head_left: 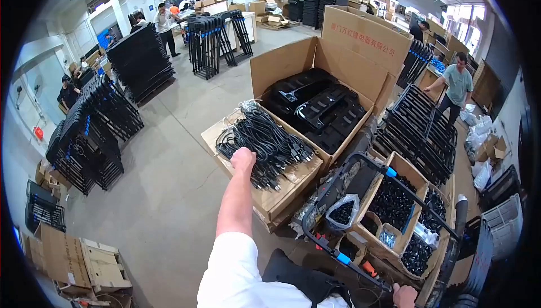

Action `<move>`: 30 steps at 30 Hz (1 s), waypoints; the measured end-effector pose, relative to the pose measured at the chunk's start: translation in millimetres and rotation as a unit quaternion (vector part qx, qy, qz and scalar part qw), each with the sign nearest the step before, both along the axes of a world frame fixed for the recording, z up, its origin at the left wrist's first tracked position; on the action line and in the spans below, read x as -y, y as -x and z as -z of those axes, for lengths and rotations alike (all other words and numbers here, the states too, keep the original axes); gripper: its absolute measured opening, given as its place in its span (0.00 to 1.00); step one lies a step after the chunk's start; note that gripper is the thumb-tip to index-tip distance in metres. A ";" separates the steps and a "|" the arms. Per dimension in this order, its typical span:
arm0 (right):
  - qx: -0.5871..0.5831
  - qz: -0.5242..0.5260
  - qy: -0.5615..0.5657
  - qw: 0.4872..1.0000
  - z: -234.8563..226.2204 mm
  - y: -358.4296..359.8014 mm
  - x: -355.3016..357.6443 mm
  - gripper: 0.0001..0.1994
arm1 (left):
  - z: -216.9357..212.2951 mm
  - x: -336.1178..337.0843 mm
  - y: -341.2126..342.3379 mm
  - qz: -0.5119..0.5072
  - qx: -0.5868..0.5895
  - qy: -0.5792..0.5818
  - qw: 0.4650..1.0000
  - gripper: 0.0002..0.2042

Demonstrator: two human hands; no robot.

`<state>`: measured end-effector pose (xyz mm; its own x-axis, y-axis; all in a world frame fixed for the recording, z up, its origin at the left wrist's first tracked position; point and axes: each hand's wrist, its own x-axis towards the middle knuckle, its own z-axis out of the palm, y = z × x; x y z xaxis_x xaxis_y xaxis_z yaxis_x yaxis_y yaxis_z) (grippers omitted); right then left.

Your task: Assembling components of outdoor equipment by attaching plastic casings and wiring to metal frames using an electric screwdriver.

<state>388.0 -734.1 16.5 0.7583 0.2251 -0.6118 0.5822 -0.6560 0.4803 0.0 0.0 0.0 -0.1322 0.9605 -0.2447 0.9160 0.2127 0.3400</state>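
One heap of black-sheathed, plug-ended cables [269, 139], too tangled to count, lies on one brown cardboard box [267, 200]. The left hand [243, 160] is at its near edge, its grip curled, contents hidden; the step appears to be taking hold of cable, which calls next for separating strands. One large open brown carton [282, 65] beyond shows at least two black moulded plastic parts [329, 105]. The right hand [404, 295], its grip unclear, is beside one black tubular frame with two blue bands [342, 258].
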 end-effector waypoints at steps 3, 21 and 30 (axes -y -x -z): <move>-0.012 0.083 -0.100 0.991 -40.9 30.5 -20.5 0.42 | 2.4 -4.1 2.5 -0.009 0.027 -0.014 0.999 0.22; -0.041 -0.035 0.005 0.999 14.9 14.7 45.3 0.21 | -120.3 27.3 -4.9 0.040 0.702 -0.178 0.689 0.14; 0.067 -0.020 -0.203 0.977 8.9 37.6 36.1 0.20 | -212.2 137.4 -44.2 0.302 0.604 -0.248 0.695 0.09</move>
<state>350.4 -770.2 7.6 0.8110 0.4591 -0.3626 0.5608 -0.7866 0.2583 44.2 -137.4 212.2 0.3462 0.7566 0.5547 -0.2301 -0.5047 0.8321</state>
